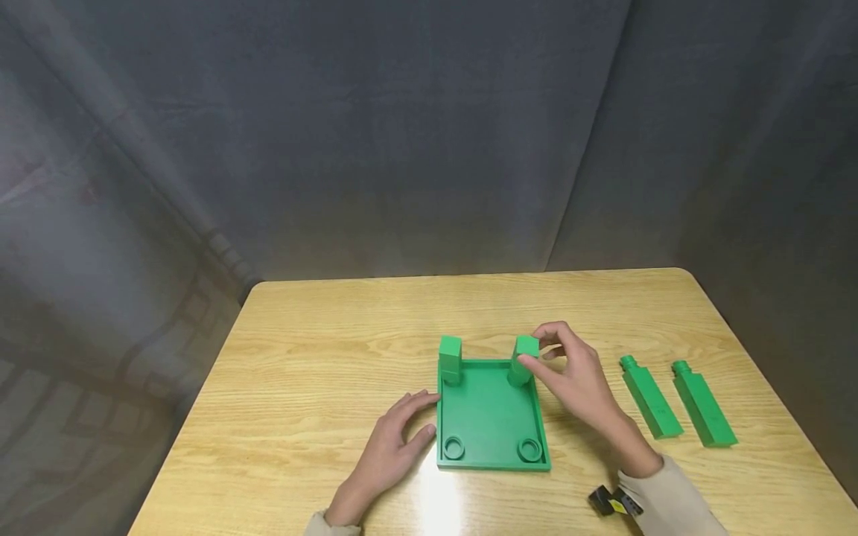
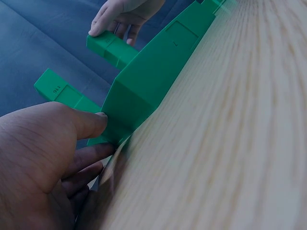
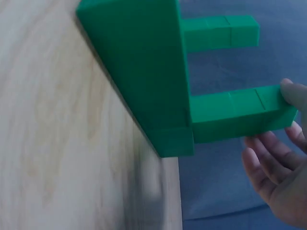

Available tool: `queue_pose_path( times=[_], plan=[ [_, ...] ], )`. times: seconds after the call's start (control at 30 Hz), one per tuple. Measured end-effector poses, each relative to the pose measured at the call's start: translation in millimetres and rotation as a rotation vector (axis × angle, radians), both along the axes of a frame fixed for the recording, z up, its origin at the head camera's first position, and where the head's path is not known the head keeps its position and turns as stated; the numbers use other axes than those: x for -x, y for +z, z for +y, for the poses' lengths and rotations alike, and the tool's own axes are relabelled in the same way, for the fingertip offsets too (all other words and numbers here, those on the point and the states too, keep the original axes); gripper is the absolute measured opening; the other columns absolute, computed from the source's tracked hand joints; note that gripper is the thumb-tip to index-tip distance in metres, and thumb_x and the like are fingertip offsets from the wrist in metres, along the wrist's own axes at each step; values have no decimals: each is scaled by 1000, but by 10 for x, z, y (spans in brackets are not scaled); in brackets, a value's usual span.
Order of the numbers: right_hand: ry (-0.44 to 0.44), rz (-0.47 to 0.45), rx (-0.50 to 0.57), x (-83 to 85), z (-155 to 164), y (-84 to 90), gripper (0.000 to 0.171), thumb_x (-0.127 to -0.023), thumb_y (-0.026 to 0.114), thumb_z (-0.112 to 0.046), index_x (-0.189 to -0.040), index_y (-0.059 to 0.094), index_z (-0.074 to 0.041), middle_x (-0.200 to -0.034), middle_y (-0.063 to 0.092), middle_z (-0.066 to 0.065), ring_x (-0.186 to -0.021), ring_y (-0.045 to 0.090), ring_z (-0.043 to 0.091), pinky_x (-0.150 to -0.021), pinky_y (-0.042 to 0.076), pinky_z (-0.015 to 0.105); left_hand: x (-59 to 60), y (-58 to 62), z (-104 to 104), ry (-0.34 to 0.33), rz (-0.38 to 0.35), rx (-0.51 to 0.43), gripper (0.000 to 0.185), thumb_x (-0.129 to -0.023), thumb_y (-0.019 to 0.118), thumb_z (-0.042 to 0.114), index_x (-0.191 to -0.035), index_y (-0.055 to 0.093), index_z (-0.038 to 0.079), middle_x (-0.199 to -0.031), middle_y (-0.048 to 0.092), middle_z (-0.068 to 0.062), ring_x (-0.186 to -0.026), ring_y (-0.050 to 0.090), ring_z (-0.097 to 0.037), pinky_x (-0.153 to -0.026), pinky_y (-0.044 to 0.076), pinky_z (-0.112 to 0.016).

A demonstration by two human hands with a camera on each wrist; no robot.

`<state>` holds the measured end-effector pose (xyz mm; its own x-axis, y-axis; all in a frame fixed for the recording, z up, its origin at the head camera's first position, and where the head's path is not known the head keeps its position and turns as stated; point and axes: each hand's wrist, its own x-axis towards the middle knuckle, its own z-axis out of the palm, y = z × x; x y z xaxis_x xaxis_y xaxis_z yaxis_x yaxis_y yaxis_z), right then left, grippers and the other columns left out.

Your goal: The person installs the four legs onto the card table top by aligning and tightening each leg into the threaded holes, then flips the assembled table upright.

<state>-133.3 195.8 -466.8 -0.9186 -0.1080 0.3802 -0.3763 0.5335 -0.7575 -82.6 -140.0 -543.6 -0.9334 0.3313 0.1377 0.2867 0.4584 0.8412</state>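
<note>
A green square base tray [image 1: 492, 417] lies on the wooden table [image 1: 322, 357]. Two green pegs stand upright in its far corners. My right hand [image 1: 534, 348] pinches the top of the right peg [image 1: 525, 359] between thumb and fingers; the right wrist view shows fingertips [image 3: 288, 88] on that peg's [image 3: 240, 112] end. The left peg [image 1: 450, 359] stands untouched. My left hand [image 1: 429, 413] rests flat on the table with thumb and fingers against the tray's left edge; its thumb [image 2: 88, 122] presses the tray wall [image 2: 144, 91]. The two near sockets [image 1: 453, 447] are empty.
Two more green pegs [image 1: 650, 394] [image 1: 704, 406] lie side by side on the table to the right of the tray. Grey cloth hangs behind and beside the table. The table's rounded far right corner [image 1: 684, 274] is near.
</note>
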Motion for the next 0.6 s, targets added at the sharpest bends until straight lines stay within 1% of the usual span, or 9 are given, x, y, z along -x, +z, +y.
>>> queue_pose_path(
  times=[0.1, 0.23, 0.33, 0.43, 0.5, 0.6],
  plan=[
    [-34, -8, -5, -9, -31, -22, 37, -97, 87, -8, -124, 63, -7, -117, 73, 7, -94, 71, 20, -81, 65, 36, -2, -2, -3, -2, 1, 0, 49, -106, 75, 22, -154, 65, 27, -160, 64, 4, -156, 51, -34, -133, 30, -65],
    [-31, -15, -9, -11, -29, -27, 40, -97, 87, -10, -129, 63, -7, -119, 73, 7, -96, 70, 21, -81, 64, 34, -1, 0, 0, -2, 3, 1, 49, -106, 75, 21, -154, 66, 27, -160, 64, 3, -156, 51, -34, -134, 29, -64],
    [19, 11, -13, -5, -1, -9, 45, -99, 84, -8, -139, 64, -9, -126, 72, 9, -106, 67, 18, -88, 60, 30, -2, 1, 1, -3, 5, 0, 49, -106, 75, 21, -153, 66, 27, -159, 64, 3, -156, 51, -34, -134, 29, -64],
    [112, 67, -18, 11, 46, 24, 53, -102, 77, -2, -152, 62, -11, -138, 70, 11, -120, 63, 16, -99, 54, 26, -4, 3, 2, -3, 9, 3, 49, -106, 75, 21, -153, 66, 27, -159, 64, 3, -156, 51, -34, -134, 29, -64],
    [166, 92, -30, 20, 78, 46, 56, -104, 72, 2, -157, 60, -12, -143, 69, 10, -127, 62, 13, -105, 49, 21, -5, 2, 0, -2, 13, 4, 49, -106, 75, 20, -153, 66, 27, -159, 64, 3, -156, 51, -34, -134, 29, -64],
    [212, 77, -51, 24, 118, 63, 55, -107, 68, 1, -159, 60, -15, -148, 66, 5, -135, 58, 9, -111, 45, 19, -6, 1, -3, -3, 18, 3, 49, -106, 75, 20, -153, 66, 27, -159, 64, 3, -155, 51, -33, -134, 29, -63]
  ],
)
